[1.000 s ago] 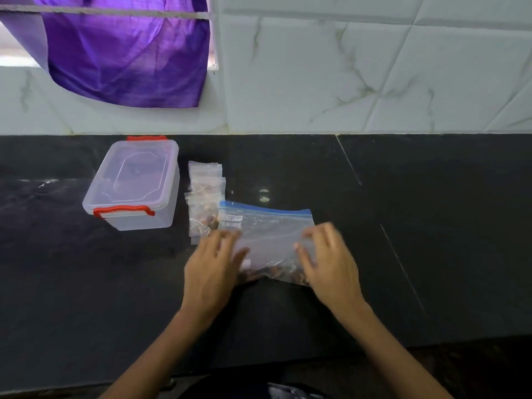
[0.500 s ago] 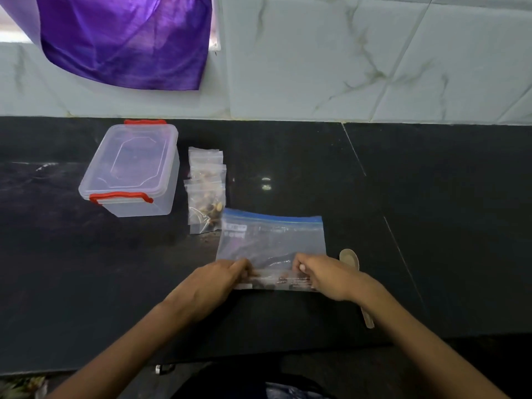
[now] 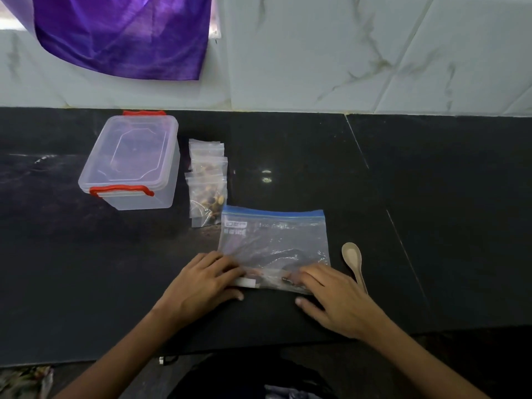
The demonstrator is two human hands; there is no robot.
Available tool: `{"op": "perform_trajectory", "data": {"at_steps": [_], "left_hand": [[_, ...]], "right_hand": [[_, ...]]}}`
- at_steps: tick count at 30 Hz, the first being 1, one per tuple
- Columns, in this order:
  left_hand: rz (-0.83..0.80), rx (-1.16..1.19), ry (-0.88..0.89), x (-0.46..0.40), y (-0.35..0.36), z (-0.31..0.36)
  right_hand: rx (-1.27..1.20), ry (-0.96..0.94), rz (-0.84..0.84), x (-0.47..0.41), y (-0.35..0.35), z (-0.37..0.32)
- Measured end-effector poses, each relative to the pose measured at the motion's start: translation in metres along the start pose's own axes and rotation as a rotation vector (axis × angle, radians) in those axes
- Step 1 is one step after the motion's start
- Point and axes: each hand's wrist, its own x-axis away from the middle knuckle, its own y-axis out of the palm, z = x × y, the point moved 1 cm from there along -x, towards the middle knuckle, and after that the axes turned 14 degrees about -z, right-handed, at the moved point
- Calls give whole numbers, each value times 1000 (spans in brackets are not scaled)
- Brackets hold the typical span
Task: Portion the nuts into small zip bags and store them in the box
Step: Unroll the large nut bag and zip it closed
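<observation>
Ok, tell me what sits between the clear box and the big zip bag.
In the head view, a stack of small zip bags holding nuts lies between the lidded box and the large blue-topped zip bag. Its near corner meets the large bag's top-left corner.

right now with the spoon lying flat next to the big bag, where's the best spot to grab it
Probably the handle. The spoon lies flat on the counter, bowl pointing away, its handle running back under the right hand beside the big bag. Come from above with that hand and pinch the thin handle across its width; the bag blocks the left side.
</observation>
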Motion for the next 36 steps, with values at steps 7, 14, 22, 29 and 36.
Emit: {"op": "perform_trajectory", "data": {"at_steps": [7,14,22,29,36], "left_hand": [[-4,164,-137,5,-10,0],[157,448,-410,8,-10,-3],[-3,39,-213,-6,16,43],[11,85,-193,-16,13,34],[31,55,-213,-22,1,26]], "right_hand": [[-85,142,6,-19,-13,21],[-44,296,-64,-36,-27,21],[154,208,-100,-52,-41,18],[330,-45,84,-35,-17,21],[33,42,-110,-64,-43,24]]}}
